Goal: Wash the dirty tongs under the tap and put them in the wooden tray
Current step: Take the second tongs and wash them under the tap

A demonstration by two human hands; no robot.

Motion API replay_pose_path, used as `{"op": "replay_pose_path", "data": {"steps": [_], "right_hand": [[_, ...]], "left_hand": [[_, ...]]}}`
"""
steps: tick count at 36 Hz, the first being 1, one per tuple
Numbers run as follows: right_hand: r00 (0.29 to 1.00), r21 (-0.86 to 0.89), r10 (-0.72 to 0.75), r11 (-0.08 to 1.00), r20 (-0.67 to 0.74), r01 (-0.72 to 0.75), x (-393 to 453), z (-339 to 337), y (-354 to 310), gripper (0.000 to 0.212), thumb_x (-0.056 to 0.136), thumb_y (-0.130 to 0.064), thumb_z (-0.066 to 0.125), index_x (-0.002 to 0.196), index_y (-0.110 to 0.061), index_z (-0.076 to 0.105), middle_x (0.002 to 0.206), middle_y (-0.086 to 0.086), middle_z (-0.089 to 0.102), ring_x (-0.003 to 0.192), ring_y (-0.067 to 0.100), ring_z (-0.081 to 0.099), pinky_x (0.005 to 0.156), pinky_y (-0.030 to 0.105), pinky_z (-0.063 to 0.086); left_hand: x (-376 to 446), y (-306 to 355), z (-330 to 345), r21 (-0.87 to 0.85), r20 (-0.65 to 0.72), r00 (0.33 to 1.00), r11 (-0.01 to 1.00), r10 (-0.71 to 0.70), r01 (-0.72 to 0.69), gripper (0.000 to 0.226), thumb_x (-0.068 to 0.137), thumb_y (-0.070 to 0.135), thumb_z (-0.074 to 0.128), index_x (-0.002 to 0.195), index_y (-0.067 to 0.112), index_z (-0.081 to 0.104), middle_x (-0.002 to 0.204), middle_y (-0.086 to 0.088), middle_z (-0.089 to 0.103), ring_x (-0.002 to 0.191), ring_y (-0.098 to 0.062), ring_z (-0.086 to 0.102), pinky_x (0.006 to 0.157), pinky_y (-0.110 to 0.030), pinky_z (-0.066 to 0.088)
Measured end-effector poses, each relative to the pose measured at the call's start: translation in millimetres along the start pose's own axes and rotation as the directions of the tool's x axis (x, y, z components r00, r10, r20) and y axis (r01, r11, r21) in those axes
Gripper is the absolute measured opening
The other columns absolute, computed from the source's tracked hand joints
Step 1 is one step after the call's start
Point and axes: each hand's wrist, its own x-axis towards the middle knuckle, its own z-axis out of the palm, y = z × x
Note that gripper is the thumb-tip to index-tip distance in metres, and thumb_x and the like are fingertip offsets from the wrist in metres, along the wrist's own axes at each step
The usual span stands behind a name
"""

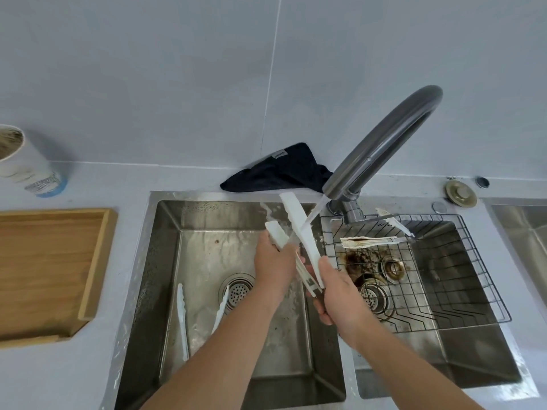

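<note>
White tongs (299,223) are spread open under the running tap (381,146), water striking the right blade. My left hand (273,266) grips the left blade. My right hand (337,288) holds the tongs near the hinge and lower right arm. A second white pair of tongs (183,321) lies on the floor of the left sink (165,261). Another dirty pair of tongs (367,241) rests on the wire rack (461,261) over the right sink. The wooden tray (97,255) sits on the counter at the left, with nothing in it.
A dark cloth (281,170) lies behind the left sink. A white cup (23,164) stands at the far left of the counter. A brass drain plug (461,193) sits behind the right sink. Brown grime surrounds the right sink's drain (373,294).
</note>
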Motion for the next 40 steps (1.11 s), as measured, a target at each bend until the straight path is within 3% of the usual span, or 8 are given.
{"op": "replay_pose_path", "data": {"steps": [5, 14, 18, 23, 29, 34, 37, 40], "right_hand": [[0.995, -0.032, -0.052, 0.998, -0.09, 0.049, 1.2, 5.1, 12.5, 0.068, 0.107, -0.047, 0.031, 0.048, -0.028, 0.061, 0.044, -0.013, 0.055, 0.042, -0.002, 0.048, 0.067, 0.027, 0.043], [0.992, -0.13, -0.086, 0.989, -0.095, 0.074, 18.7, -3.4, 1.6, 0.069, 0.108, -0.045, 0.023, 0.064, -0.015, 0.065, 0.034, -0.011, 0.046, 0.035, -0.001, 0.041, 0.049, 0.02, 0.029], [0.991, -0.185, -0.092, 0.98, -0.096, 0.073, 24.1, 8.0, 3.2, 0.065, 0.108, -0.047, 0.022, 0.065, -0.016, 0.059, 0.031, -0.01, 0.041, 0.035, 0.001, 0.039, 0.048, 0.023, 0.029], [0.974, -0.319, -0.201, 0.934, -0.108, 0.157, 22.1, 20.8, 9.2, 0.057, 0.109, -0.042, 0.021, 0.072, -0.013, 0.054, 0.064, 0.0, 0.05, 0.058, 0.012, 0.047, 0.054, 0.029, 0.036], [0.968, -0.433, -0.225, 0.888, -0.111, 0.156, 22.6, 19.5, 11.9, 0.06, 0.108, -0.043, 0.019, 0.074, -0.013, 0.057, 0.072, 0.002, 0.059, 0.068, 0.011, 0.055, 0.06, 0.025, 0.041], [0.969, -0.364, -0.193, 0.923, -0.151, 0.127, 27.0, 12.7, 4.1, 0.06, 0.109, -0.04, 0.021, 0.074, -0.009, 0.059, 0.075, 0.008, 0.06, 0.07, 0.018, 0.055, 0.067, 0.033, 0.04], [0.972, -0.281, -0.162, 0.954, -0.173, 0.109, 35.0, 12.3, -4.0, 0.061, 0.108, -0.042, 0.022, 0.065, -0.013, 0.053, 0.055, 0.0, 0.052, 0.053, 0.014, 0.047, 0.054, 0.028, 0.037], [0.976, -0.204, -0.101, 0.977, -0.19, 0.061, 39.2, 13.1, -7.9, 0.059, 0.107, -0.045, 0.025, 0.06, -0.017, 0.047, 0.034, -0.01, 0.04, 0.04, 0.011, 0.039, 0.045, 0.024, 0.031]], "left_hand": [[11.7, 3.0, 2.0, 0.134, -0.11, 0.994, 0.99, -0.016, 0.031, 0.013, 0.095, 0.013, 0.05, 0.098, 0.021, 0.061, 0.096, -0.005, 0.07, 0.088, -0.025, 0.071, 0.078, -0.048, 0.062], [3.9, -11.1, 10.2, 0.207, 0.135, 0.982, 0.973, -0.134, 0.105, 0.031, 0.099, 0.015, 0.043, 0.129, 0.022, 0.046, 0.106, -0.009, 0.07, 0.079, -0.024, 0.075, 0.057, -0.032, 0.062], [6.3, -16.9, 9.4, 0.22, 0.081, 0.988, 0.97, -0.128, 0.108, 0.027, 0.097, 0.014, 0.045, 0.122, 0.016, 0.055, 0.104, -0.01, 0.07, 0.084, -0.026, 0.072, 0.06, -0.036, 0.063], [25.2, -21.5, 8.9, 0.328, -0.058, 0.991, 0.936, -0.117, 0.129, 0.023, 0.09, 0.023, 0.052, 0.108, 0.01, 0.057, 0.105, -0.012, 0.069, 0.09, -0.031, 0.069, 0.08, -0.05, 0.062], [32.0, -16.3, 1.6, 0.502, -0.093, 0.993, 0.859, -0.069, 0.106, 0.031, 0.099, 0.02, 0.045, 0.116, 0.0, 0.062, 0.114, -0.018, 0.067, 0.098, -0.035, 0.064, 0.072, -0.031, 0.044], [28.1, -16.6, 4.8, 0.405, -0.056, 0.998, 0.913, -0.03, 0.05, 0.023, 0.1, 0.019, 0.043, 0.109, 0.007, 0.061, 0.105, -0.013, 0.07, 0.087, -0.029, 0.068, 0.076, -0.04, 0.059], [18.0, -13.3, 12.6, 0.354, 0.002, 1.0, 0.935, 0.001, -0.001, 0.021, 0.098, 0.016, 0.045, 0.116, 0.01, 0.053, 0.098, -0.004, 0.065, 0.077, -0.016, 0.061, 0.061, -0.03, 0.048], [11.8, -15.2, 17.5, 0.358, 0.029, 1.0, 0.934, -0.009, -0.002, 0.026, 0.095, 0.016, 0.046, 0.119, 0.009, 0.049, 0.103, -0.008, 0.065, 0.086, -0.026, 0.062, 0.071, -0.033, 0.049]]}}
